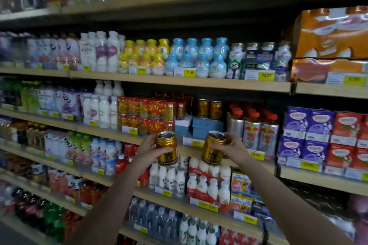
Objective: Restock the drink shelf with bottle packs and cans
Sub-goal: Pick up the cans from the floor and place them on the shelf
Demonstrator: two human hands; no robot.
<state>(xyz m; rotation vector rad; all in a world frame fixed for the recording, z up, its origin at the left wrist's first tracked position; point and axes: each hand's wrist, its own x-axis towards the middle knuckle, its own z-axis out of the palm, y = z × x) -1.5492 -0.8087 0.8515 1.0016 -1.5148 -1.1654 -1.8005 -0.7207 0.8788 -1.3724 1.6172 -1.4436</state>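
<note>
My left hand (149, 148) grips a gold can (166, 148), held upright in front of the wooden drink shelf (127, 135). My right hand (234, 146) grips a second gold can (213, 148), tilted slightly left. Both cans hover just below and in front of the shelf level where two matching gold cans (209, 108) stand on pale blue boxes (201, 125). Red-and-gold shrink-wrapped can packs (147, 114) are stacked left of those boxes.
Silver bottles with red caps (253, 125) stand right of the blue boxes. White bottle packs (207, 183) fill the shelf below my hands. Purple and red cartons (322, 131) sit at the right. Other shelves above and below are packed with bottles and yellow price tags.
</note>
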